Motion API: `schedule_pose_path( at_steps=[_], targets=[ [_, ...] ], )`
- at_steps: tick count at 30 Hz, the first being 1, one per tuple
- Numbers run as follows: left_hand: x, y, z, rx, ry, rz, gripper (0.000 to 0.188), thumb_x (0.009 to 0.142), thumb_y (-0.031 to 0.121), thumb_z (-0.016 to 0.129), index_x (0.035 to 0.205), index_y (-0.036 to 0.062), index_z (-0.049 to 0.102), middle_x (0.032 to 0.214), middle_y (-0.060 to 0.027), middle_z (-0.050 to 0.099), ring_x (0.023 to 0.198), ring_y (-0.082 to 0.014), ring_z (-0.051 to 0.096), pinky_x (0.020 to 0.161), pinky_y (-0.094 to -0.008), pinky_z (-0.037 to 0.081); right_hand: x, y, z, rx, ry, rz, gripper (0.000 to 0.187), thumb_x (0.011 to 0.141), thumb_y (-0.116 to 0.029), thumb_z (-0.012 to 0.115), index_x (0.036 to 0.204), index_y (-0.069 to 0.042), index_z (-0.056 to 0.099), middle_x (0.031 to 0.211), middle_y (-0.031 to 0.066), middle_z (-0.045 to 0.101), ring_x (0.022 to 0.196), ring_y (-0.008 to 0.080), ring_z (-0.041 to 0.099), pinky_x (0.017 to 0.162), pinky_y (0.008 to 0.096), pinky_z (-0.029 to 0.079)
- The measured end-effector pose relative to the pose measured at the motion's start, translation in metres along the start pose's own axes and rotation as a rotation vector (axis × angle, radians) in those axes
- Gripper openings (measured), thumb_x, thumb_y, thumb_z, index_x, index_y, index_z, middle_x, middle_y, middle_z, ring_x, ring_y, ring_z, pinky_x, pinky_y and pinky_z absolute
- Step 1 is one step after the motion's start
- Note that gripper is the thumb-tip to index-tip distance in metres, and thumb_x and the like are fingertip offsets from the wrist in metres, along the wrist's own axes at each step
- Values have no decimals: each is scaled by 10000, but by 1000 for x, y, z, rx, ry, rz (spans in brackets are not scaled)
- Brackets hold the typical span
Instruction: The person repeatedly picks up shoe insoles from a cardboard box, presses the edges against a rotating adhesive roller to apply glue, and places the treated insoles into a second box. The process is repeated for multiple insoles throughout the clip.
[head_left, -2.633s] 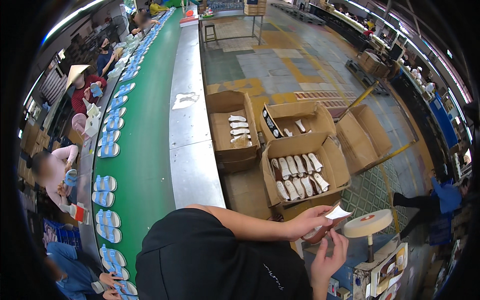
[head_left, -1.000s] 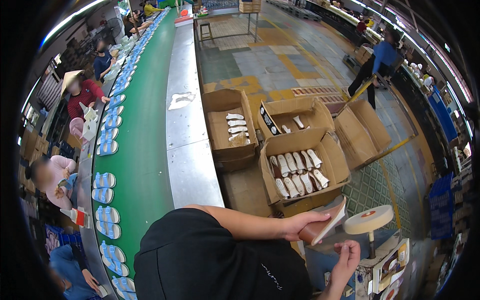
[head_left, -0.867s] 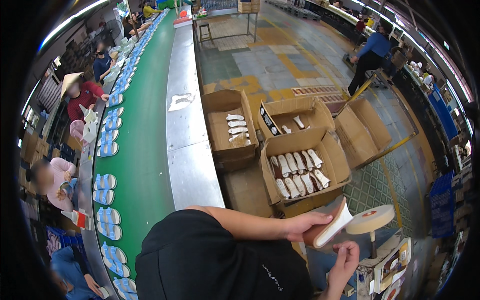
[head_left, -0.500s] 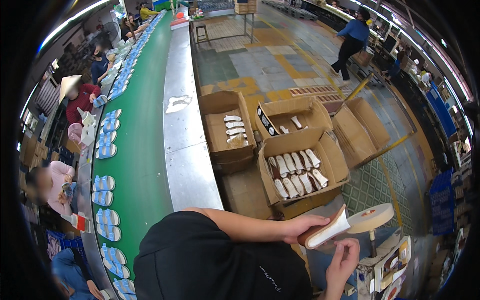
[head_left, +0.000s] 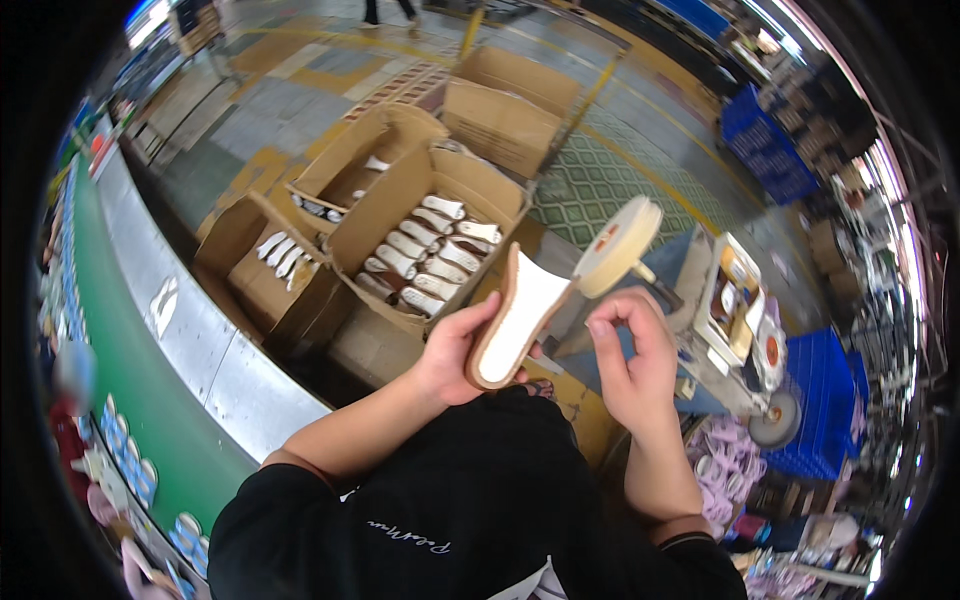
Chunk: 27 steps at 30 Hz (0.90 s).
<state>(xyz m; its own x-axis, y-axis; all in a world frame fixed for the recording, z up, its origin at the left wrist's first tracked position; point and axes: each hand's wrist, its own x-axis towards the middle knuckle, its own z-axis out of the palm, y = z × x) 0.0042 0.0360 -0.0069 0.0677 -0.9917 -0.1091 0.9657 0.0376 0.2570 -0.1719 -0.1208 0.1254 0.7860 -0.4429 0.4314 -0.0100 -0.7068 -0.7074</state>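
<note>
My left hand [head_left: 462,345] is closed around a shoe sole [head_left: 522,315], brown at the edge with a white face turned up. The sole's wide end points away from me, close to a cream round wheel [head_left: 622,245] on a spindle. Whether the sole touches the wheel I cannot tell. To the sole's right, apart from it, is my right hand [head_left: 640,360]. Its fingers are curled toward the thumb, and anything pinched there is too small to make out. Ahead, an open carton [head_left: 480,190] holds rows of similar white-faced soles [head_left: 422,235].
More cartons stand behind and to the left, one holding a few soles [head_left: 287,258]. A metal-edged green conveyor [head_left: 190,440] with blue sandals [head_left: 128,455] runs along my left. On my right are a machine with a white tray [head_left: 732,305], blue crates [head_left: 815,405] and lilac footwear [head_left: 722,470].
My view has swung to the right. The sole, still in my left hand, has turned more upright with its white face toward me. My right hand has come away from its edge.
</note>
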Motion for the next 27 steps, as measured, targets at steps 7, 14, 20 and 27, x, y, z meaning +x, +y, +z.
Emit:
schedule_pose_path(
  at_steps=[7,14,20,27],
  targets=[
    [9,4,24,123,47,-35,591,1217,531,434,1570,91,608,1356,-150,755,1144,-335,761,799,-486,665,19,-14,-13,-133,-62,-137,120,997,-43,794,1089,-44,717,1170,140,648,1075,357,649,944,433,541],
    [10,4,55,432,200,103,754,1218,577,366,1590,-40,587,1446,-155,745,1299,-241,720,1144,-419,548,13,-7,-8,-146,-176,-186,122,989,-18,781,1080,-48,706,1209,122,650,1116,356,649,981,429,537],
    [8,14,77,584,197,95,1088,1140,833,259,1603,-102,570,1512,-188,714,1369,-248,687,1214,-380,484,-1,8,-4,-52,-138,-183,156,978,-48,794,1096,-61,692,1217,133,683,1103,387,668,969,464,549],
    [5,21,81,656,109,16,1201,1098,914,206,1590,-117,578,1487,-196,721,1336,-245,702,1181,-372,513,-9,12,-3,-264,-84,-410,209,892,-52,857,1061,-103,746,1208,83,699,1114,354,690,954,491,550]
  ],
)
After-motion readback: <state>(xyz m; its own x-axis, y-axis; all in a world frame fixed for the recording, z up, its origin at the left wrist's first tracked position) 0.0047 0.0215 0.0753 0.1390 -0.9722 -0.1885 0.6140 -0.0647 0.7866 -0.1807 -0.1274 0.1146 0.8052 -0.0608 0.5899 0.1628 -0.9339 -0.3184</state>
